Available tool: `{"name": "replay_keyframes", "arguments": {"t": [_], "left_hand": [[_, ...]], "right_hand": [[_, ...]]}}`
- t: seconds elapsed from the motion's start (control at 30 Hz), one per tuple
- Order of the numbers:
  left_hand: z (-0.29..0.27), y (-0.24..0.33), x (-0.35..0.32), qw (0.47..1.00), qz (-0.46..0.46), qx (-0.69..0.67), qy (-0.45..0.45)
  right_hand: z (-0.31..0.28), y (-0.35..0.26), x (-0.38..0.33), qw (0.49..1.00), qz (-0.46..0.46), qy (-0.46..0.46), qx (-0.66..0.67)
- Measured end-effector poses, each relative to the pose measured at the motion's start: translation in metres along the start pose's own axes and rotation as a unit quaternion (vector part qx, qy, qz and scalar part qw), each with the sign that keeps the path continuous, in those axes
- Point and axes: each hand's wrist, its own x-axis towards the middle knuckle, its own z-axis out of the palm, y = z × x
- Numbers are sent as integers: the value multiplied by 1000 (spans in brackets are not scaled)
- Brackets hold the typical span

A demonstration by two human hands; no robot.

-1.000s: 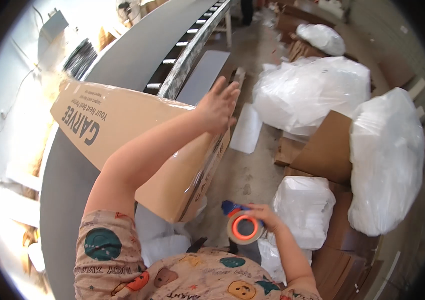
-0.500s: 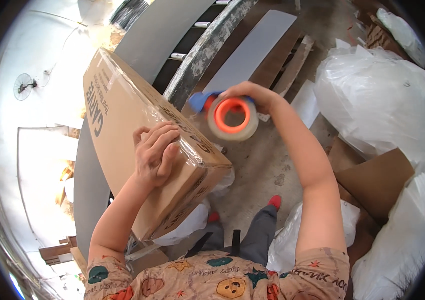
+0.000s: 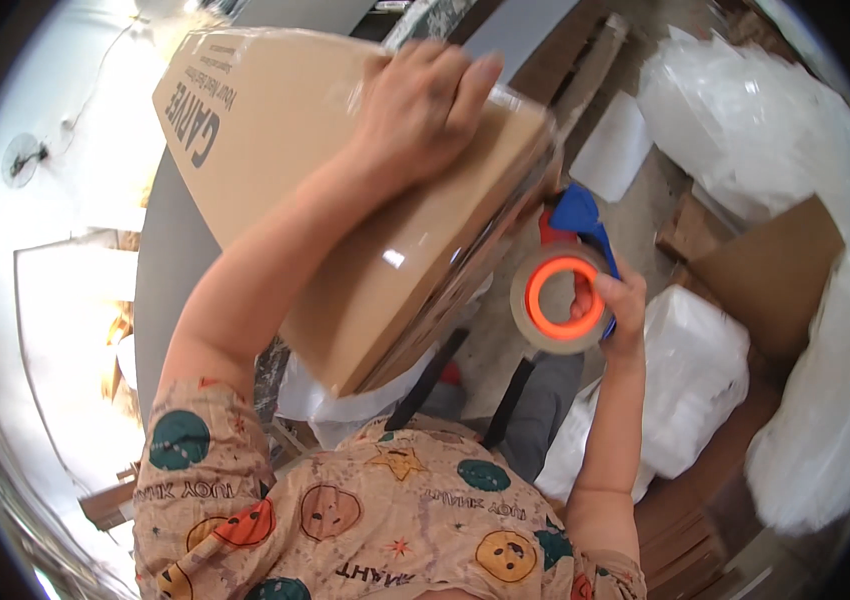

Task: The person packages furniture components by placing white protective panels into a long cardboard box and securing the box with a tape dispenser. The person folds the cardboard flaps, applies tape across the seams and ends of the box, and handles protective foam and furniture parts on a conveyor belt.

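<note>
A long brown cardboard box (image 3: 305, 170) with dark print on one side lies tilted across the upper middle of the head view. My left hand (image 3: 420, 105) presses flat on its top face near the far end, fingers spread over clear tape. My right hand (image 3: 617, 305) grips a blue tape dispenser (image 3: 577, 222) carrying a roll of clear tape with an orange core (image 3: 560, 298), held against the box's right side edge. A glossy strip of tape runs down that side.
Grey work surface (image 3: 160, 280) lies under the box at left. White plastic bags (image 3: 745, 130) and flat brown cardboard (image 3: 770, 275) cover the floor at right, with another white bag (image 3: 690, 375) beside my right forearm. A white sheet (image 3: 617, 150) lies on the floor.
My right hand has brought the tape dispenser down along the box's right side. My left hand has shifted from the box's near edge to press flat on the top near its far end.
</note>
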Motion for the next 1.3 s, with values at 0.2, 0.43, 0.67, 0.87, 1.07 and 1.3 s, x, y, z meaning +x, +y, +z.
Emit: {"name": "replay_keyframes", "arguments": {"t": [0.2,0.43,0.67,0.87,1.07,1.3], "left_hand": [[-2,2,-3,999,-46,8,14],[-44,38,-63,976,210,-65,-3],[-87,50,-251,624,682,343,-163],[-115,33,-246,518,759,372,-128],[-45,87,-53,903,377,-129,-159],[-43,33,-14,952,-14,-75,-298]], "right_hand": [[160,117,-140,993,-108,30,-46],[258,191,-107,989,-130,35,-67],[280,210,-74,927,-213,167,-261],[168,203,-221,987,72,140,-33],[102,199,-287,949,82,295,70],[10,203,-324,905,56,371,201]]}}
